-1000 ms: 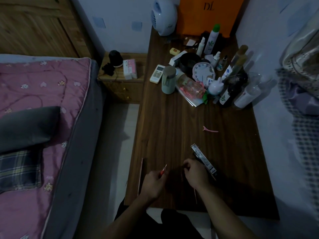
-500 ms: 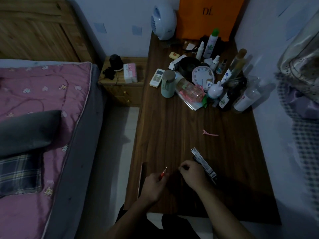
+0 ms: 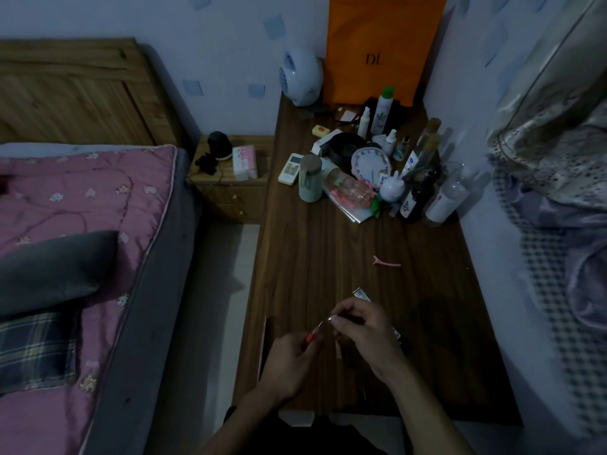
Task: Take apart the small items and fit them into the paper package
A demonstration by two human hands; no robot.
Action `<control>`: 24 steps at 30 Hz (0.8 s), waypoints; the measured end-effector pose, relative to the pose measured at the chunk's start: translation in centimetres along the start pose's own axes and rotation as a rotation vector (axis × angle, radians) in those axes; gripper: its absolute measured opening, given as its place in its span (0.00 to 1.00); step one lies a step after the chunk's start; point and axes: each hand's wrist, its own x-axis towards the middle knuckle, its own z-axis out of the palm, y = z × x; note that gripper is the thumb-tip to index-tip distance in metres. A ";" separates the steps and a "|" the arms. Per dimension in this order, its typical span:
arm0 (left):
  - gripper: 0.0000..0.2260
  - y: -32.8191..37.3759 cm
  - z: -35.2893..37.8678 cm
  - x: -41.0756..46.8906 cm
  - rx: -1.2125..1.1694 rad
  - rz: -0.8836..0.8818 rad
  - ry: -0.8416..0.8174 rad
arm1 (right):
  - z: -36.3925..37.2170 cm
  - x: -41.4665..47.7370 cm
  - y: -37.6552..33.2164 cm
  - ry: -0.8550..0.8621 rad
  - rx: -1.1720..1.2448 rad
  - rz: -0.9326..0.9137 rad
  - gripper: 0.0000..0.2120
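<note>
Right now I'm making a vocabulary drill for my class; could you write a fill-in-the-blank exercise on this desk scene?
1. The left hand holds a small tool with a ____ handle.
2. The hair clip on the desk is ____.
3. The tall paper bag against the wall is ____.
4. The right hand pinches the tool's ____.

Missing words: red; pink; orange; tip

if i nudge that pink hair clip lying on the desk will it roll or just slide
The pink hair clip looks thin, flat and long, lying on its side alone on the wooden desk, so it would probably slide or spin rather than roll. It seems small, so likely very light. The desk's smooth surface may let it skid easily.
</note>
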 end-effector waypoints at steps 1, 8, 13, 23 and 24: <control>0.19 0.1 0.0 -0.2 0.021 0.020 0.012 | -0.1 -0.3 -0.1 -0.007 -0.012 -0.009 0.02; 0.22 0.9 0.2 -0.8 0.227 0.139 0.054 | -0.3 -1.3 -0.4 -0.022 -0.020 -0.030 0.04; 0.22 1.4 -0.1 -1.3 0.301 0.188 0.058 | -0.5 -2.1 -0.4 -0.040 -0.057 -0.037 0.06; 0.21 2.5 0.1 -2.2 0.381 0.220 0.053 | -0.4 -3.2 -0.6 -0.094 -0.130 -0.077 0.07; 0.21 2.6 0.0 -2.3 0.380 0.223 0.050 | -0.3 -3.3 -0.6 -0.095 -0.117 -0.072 0.07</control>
